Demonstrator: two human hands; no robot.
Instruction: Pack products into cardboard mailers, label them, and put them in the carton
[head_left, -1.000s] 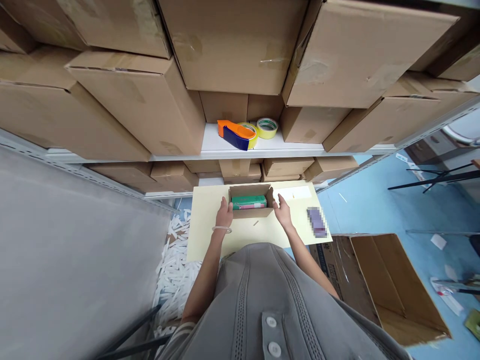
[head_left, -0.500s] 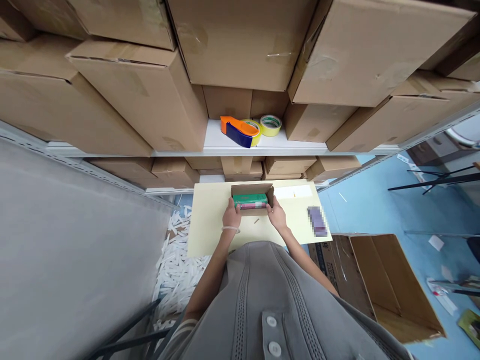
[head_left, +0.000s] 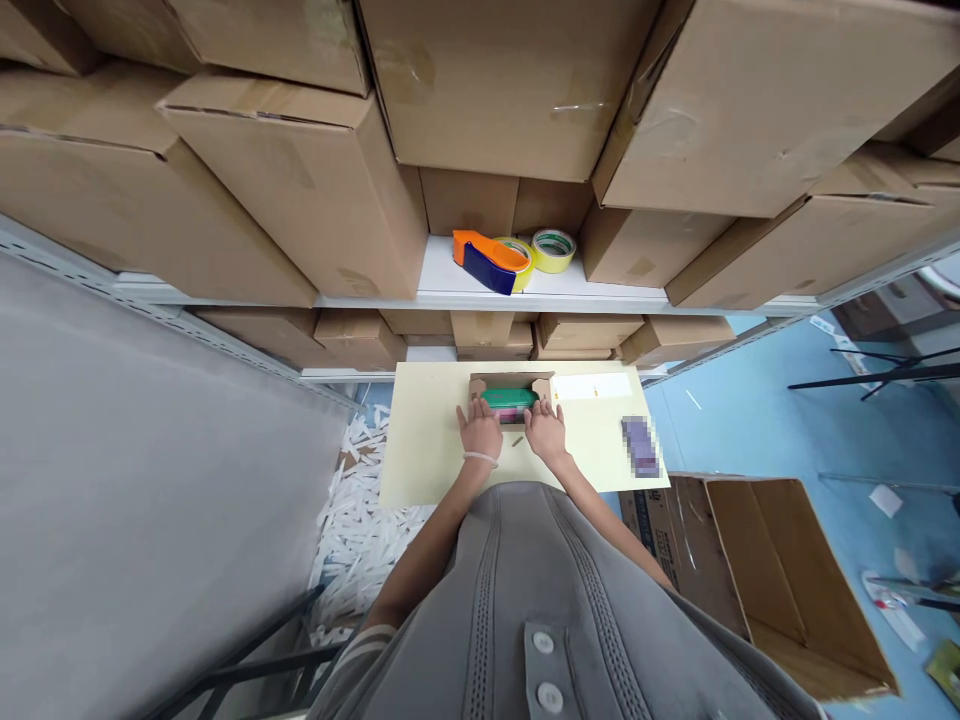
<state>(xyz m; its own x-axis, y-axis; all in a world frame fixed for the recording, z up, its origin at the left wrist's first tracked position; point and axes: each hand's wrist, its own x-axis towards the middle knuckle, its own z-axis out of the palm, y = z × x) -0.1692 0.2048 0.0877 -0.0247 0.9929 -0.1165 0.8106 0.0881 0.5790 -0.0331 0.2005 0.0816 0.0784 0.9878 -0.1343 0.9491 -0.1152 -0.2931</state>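
Observation:
A small brown cardboard box (head_left: 510, 382) sits on a pale yellow table (head_left: 427, 450), and a green packet (head_left: 508, 399) lies inside it. My left hand (head_left: 480, 432) presses on the box's near left side, fingers laid flat over the near flap. Beside it, my right hand (head_left: 546, 432) does the same on the near right side. A thin bracelet circles my left wrist. Both hands touch the box and cover its front wall.
A white sheet (head_left: 592, 386) and a blurred purple item (head_left: 639, 446) lie on the table's right. An orange tape dispenser (head_left: 487, 263) and a yellow tape roll (head_left: 553, 249) rest on the shelf among large cartons. An open carton (head_left: 780, 580) stands at right; white scraps (head_left: 352, 530) litter the floor.
My hands moved inward from the box's outer sides onto its near edge, pushing the near flap over the green packet. The view shifted slightly.

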